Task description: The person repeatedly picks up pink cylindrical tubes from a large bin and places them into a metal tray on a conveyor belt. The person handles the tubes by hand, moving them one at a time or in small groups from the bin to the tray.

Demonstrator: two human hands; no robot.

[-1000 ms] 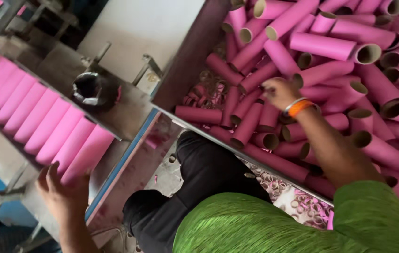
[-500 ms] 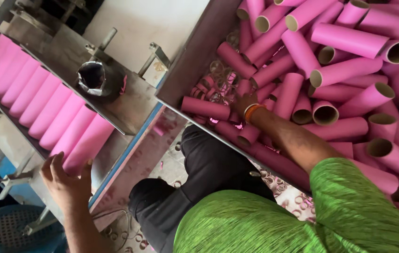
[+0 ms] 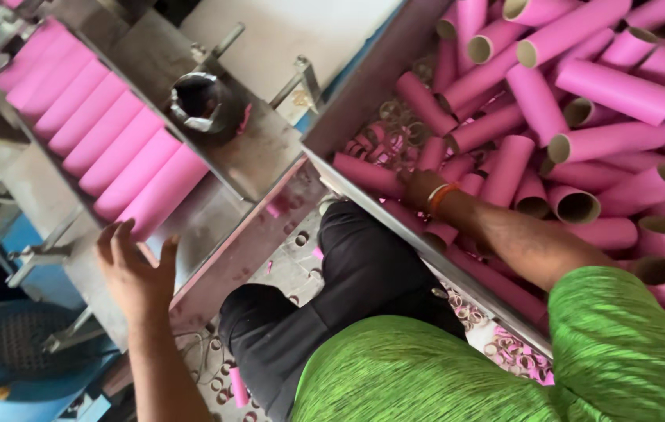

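A row of pink cardboard tubes (image 3: pixel 90 133) lies side by side on a slanted metal tray (image 3: pixel 266 148) at the left. My left hand (image 3: pixel 133 270) is spread open at the near end of that row, fingertips right by the closest tube, holding nothing. At the right, a metal bin (image 3: pixel 364 101) is heaped with loose pink tubes (image 3: pixel 582 133). My right hand (image 3: pixel 418 186), with an orange band at the wrist, reaches down among the tubes at the bin's near left corner. Its fingers are buried between tubes, so its grip is hidden.
A dark metal cylinder socket (image 3: pixel 203 101) stands on the tray beside the row. A blue mesh-topped drum (image 3: pixel 12 344) is at the lower left. Small cut rings (image 3: pixel 504 352) and a short pink piece (image 3: pixel 237 387) lie on the floor by my black-trousered knee (image 3: pixel 332 289).
My right hand has dropped from the middle of the heap toward the bin's near left corner. My left hand has stayed at the end of the tube row.
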